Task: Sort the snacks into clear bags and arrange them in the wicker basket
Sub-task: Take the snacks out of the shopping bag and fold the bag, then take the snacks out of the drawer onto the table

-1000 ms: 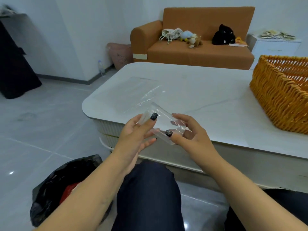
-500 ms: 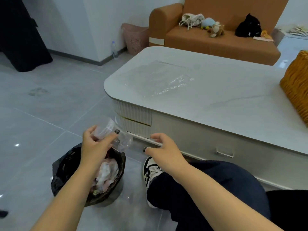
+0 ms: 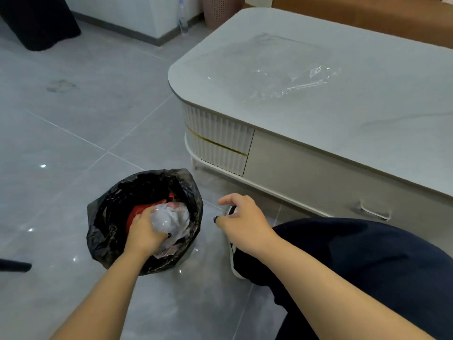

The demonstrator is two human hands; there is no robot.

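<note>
1. The left hand [image 3: 144,231] reaches down into the mouth of a bin [image 3: 144,217] lined with a black bag, standing on the grey tiled floor [image 3: 73,119]. Its fingers are curled round a crumpled piece of clear plastic [image 3: 161,220], which it grips just above the rubbish inside.
2. The bin contents visible beside the hand include something red [image 3: 137,212] and pale crumpled wrapping [image 3: 179,212]. What these items are cannot be told.
3. The right hand [image 3: 241,217] hangs in the air to the right of the bin, apart from it. Its fingers are loosely curled and it holds nothing.
4. Below the right hand, a black-and-white shoe [image 3: 231,244] rests on the floor. A leg in dark trousers [image 3: 355,266] fills the lower right.
5. A clear bag [image 3: 282,72] lies flat on the pale table [image 3: 367,131], near its rounded left corner. It is well apart from both hands.
6. The table has a ribbed end panel [image 3: 215,143] with a gold line and a drawer handle [image 3: 372,211] on its front.
7. A plastic bottle [image 3: 182,17] stands on the floor by the wall at the top, just beside a pinkish basket [image 3: 220,11].
</note>
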